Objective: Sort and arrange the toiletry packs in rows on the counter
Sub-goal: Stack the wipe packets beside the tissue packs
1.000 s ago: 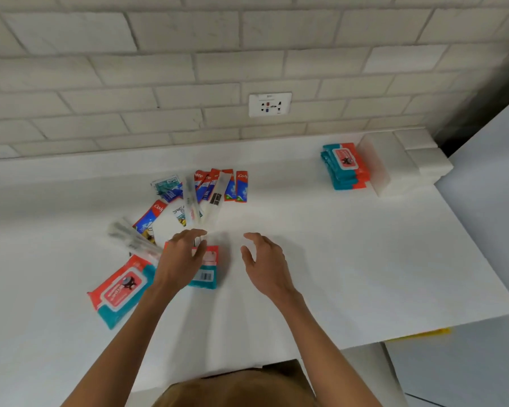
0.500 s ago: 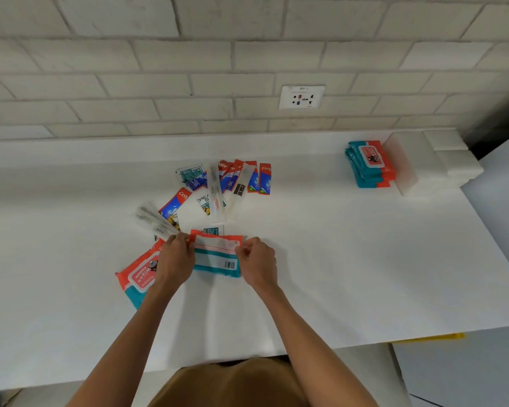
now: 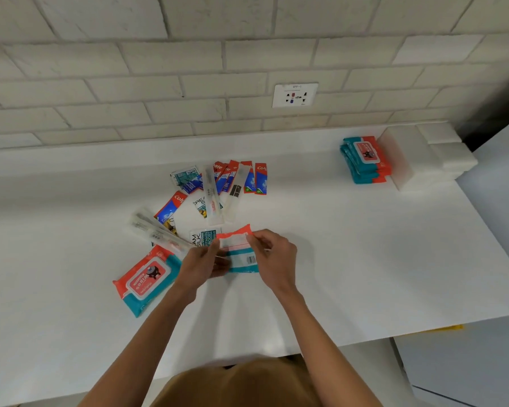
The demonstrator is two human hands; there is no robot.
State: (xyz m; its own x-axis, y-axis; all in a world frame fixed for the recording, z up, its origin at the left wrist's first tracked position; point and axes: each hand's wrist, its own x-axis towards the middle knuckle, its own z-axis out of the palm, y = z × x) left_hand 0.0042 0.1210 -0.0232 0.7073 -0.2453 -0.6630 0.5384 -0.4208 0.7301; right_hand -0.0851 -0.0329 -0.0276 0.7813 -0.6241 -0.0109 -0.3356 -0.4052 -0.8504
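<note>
1. My left hand (image 3: 202,264) and right hand (image 3: 274,259) grip one wipes pack (image 3: 240,251) between them, back side up with its barcode showing, fingers pinched on its two short ends; it sits just above the white counter (image 3: 365,259), near the middle and toward the front edge.
2. A second wipes pack (image 3: 146,279) lies face up on the counter just beside my left wrist, toward the left, its red and teal label tilted.
3. A stack of wipes packs (image 3: 365,160) sits near the counter's back right corner, touching a block of white packs (image 3: 423,157) that fills the corner itself.
4. Behind my hands, toward the back edge, a loose fan of Colgate toothpaste sachets (image 3: 247,177) overlaps at angles, with two clear-wrapped toothbrushes (image 3: 210,195) lying across them.
5. More clear-wrapped toothbrushes (image 3: 153,230) lie in a bundle left of centre, partly over another Colgate sachet (image 3: 171,207).
6. A cream sachet (image 3: 203,237) lies flat just behind my left hand, its edge touching the held pack or hidden under it; I cannot tell which.
7. A wall socket (image 3: 295,95) is set in the brick wall behind the counter.
</note>
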